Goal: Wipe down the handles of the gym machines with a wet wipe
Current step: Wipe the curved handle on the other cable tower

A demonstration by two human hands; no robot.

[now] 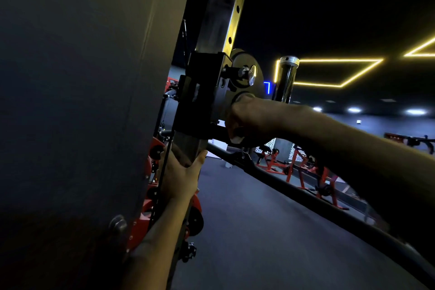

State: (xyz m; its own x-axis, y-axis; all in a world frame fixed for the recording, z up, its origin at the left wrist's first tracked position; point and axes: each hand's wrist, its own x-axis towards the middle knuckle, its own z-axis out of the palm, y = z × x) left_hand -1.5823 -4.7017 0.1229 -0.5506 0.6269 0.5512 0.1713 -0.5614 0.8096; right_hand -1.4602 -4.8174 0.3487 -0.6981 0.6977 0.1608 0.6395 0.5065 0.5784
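Hands (247,122) grip black bar (219,133); square steel post (188,148).

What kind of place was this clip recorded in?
Most likely a commercial gym, dimly lit. A perforated steel upright with a sliding black carriage fills the foreground, red plate-loaded machines stand on the dark floor behind, and yellow LED strips outline shapes on the black ceiling.

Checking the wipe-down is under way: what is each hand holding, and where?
The right hand grips a whitish wipe against the machine's black handle, beside the carriage. The left hand holds the upright post just below it.
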